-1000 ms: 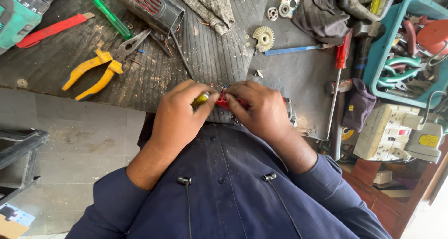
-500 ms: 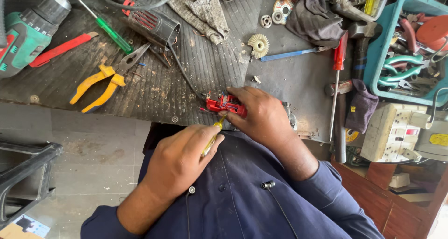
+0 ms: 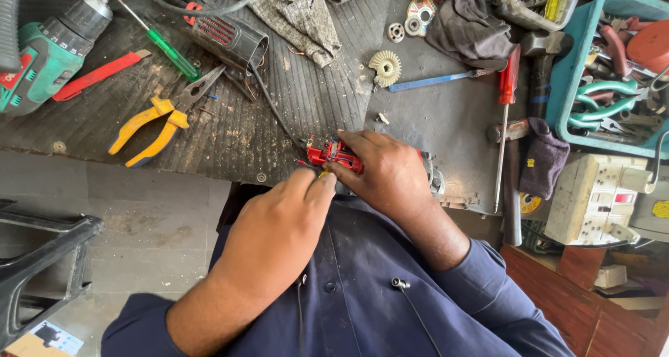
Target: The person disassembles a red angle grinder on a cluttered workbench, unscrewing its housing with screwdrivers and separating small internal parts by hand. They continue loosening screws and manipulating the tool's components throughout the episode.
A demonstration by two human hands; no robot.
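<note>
My right hand (image 3: pixel 387 176) grips a small red motor part (image 3: pixel 333 153) at the near edge of the ribbed black bench mat (image 3: pixel 230 130). A black cable (image 3: pixel 268 99) runs from the red part up to a dark power-tool body (image 3: pixel 226 40). My left hand (image 3: pixel 279 235) is closed around a thin yellow-tipped tool (image 3: pixel 324 170), only its tip showing, with that tip touching the red part's near side. Both arms wear dark blue sleeves.
Yellow-handled pliers (image 3: pixel 157 120), a green screwdriver (image 3: pixel 171 50), a red cutter (image 3: pixel 97 74) and a green drill (image 3: pixel 49 54) lie left. A cream gear (image 3: pixel 385 65), blue tool (image 3: pixel 428 81), red screwdriver (image 3: pixel 503 120), teal tool bin (image 3: pixel 606 64) and white socket box (image 3: pixel 592 196) sit right.
My left hand pulled back from the red part toward my body, then came forward again so the tool tip meets it. My right hand has stayed on the part.
</note>
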